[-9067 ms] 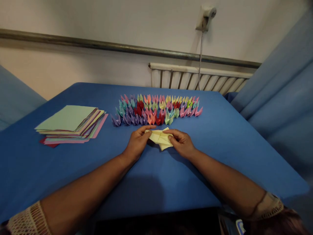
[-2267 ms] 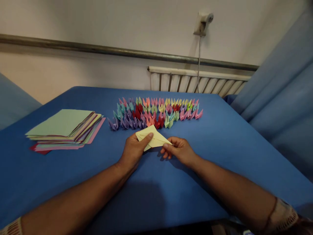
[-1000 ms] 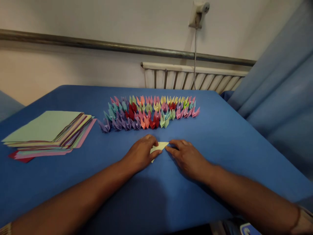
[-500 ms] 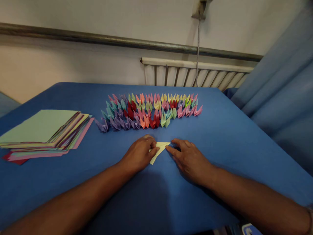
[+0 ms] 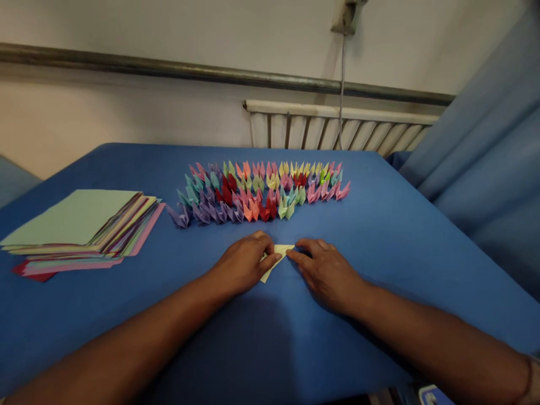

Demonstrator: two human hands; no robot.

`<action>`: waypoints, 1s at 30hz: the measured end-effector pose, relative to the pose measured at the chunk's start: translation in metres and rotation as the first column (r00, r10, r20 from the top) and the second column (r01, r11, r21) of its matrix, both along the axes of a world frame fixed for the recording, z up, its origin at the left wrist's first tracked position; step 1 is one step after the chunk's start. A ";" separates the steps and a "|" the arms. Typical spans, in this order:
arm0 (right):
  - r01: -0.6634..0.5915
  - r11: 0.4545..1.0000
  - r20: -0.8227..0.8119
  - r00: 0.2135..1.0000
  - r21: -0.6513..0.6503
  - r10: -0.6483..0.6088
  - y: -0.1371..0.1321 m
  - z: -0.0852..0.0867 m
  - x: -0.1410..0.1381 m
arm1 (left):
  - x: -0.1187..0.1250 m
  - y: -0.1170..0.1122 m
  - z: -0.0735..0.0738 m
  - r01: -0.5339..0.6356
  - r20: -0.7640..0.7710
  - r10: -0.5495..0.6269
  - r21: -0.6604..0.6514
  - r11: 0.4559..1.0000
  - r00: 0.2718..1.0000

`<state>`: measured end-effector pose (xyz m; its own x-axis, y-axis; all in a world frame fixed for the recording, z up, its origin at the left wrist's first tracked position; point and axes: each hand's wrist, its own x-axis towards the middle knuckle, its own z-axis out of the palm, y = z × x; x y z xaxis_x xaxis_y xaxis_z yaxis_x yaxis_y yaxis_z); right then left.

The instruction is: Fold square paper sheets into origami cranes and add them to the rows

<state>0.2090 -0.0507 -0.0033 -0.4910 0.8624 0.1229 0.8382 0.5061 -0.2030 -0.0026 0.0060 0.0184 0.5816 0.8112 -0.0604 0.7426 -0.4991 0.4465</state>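
Pale yellow folded paper (image 5: 284,248) lies on the blue cloth-covered table (image 5: 400,247), its left part hidden beneath the left hand (image 5: 244,261), whose grip I cannot tell; the right hand (image 5: 329,273) has thumb and forefinger slightly spread at its right tip. Farther, small multicoloured folded-paper cranes (image 5: 268,211) overlap, rear ones partly hidden

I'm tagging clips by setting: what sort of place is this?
Likely a room indoors, perhaps at home, though that isn't certain: a plug socket and pipe on the wall, and a blue curtain beside the table.
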 end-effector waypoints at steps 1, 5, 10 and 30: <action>-0.002 1.000 -0.004 1.000 0.000 0.002 0.000 -0.001 0.000 | 0.002 0.000 0.002 0.001 -0.026 -0.001 0.004 1.000 1.000; -0.006 1.000 -0.016 1.000 -0.008 0.006 0.000 -0.002 0.002 | 0.013 -0.002 0.003 -0.025 -0.083 0.027 0.028 0.999 0.996; 0.000 0.999 0.002 1.000 -0.032 0.000 -0.003 0.001 0.003 | 0.019 -0.002 -0.002 -0.059 -0.056 0.061 0.050 0.997 0.997; 0.033 0.999 0.058 0.998 -0.004 -0.033 0.000 0.002 -0.001 | 0.019 -0.003 -0.005 -0.081 -0.062 0.087 0.092 0.992 0.994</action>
<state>0.2077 -0.0512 -0.0009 -0.4687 0.8787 0.0904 0.8647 0.4773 -0.1562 0.0165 0.0033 0.0139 0.5082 0.8610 -0.0214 0.8100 -0.4694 0.3514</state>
